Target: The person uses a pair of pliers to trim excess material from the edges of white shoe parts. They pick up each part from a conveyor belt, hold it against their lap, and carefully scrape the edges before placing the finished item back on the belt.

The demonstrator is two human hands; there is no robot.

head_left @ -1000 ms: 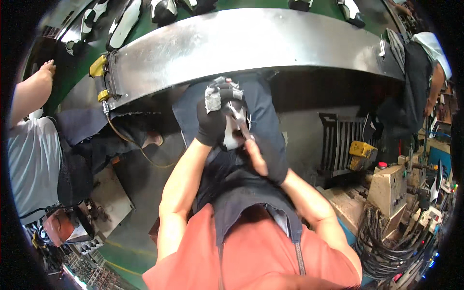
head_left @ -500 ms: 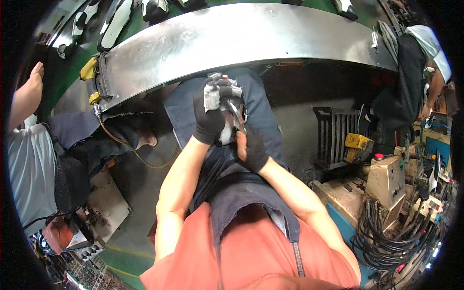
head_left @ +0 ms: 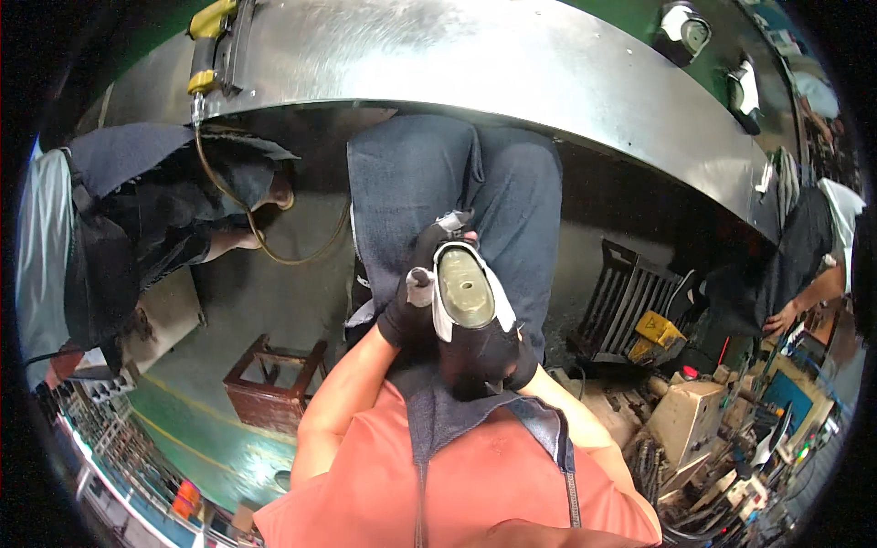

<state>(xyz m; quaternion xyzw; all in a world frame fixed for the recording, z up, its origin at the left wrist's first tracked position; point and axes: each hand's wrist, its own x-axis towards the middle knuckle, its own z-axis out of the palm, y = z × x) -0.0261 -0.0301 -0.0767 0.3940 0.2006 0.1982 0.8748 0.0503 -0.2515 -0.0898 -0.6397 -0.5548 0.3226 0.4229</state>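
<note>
A black shoe upper with a white edge (head_left: 441,315) is tilted over my lap; an olive oval plate (head_left: 466,288) with a small hole faces up at its far end. My left hand (head_left: 416,297), in a black fingerless glove with pale wraps on the fingers, grips it along the left side and far end. Close against its lower right side is my right hand (head_left: 523,361), also gloved in black. The shoe hides the right fingers, so whether they hold a tool cannot be seen.
A curved metal bench (head_left: 411,55) spans the far side, with a yellow-handled tool (head_left: 208,46) and hose at its left. Other shoes (head_left: 681,35) lie beyond it. A brown stool (head_left: 274,384) stands left; a machine (head_left: 681,411) stands right. People sit on both sides.
My hands have come nearer my body, and the shoe now shows its olive plate upward. The metal tool seen at my right hand is out of sight. The view has shifted and turned.
</note>
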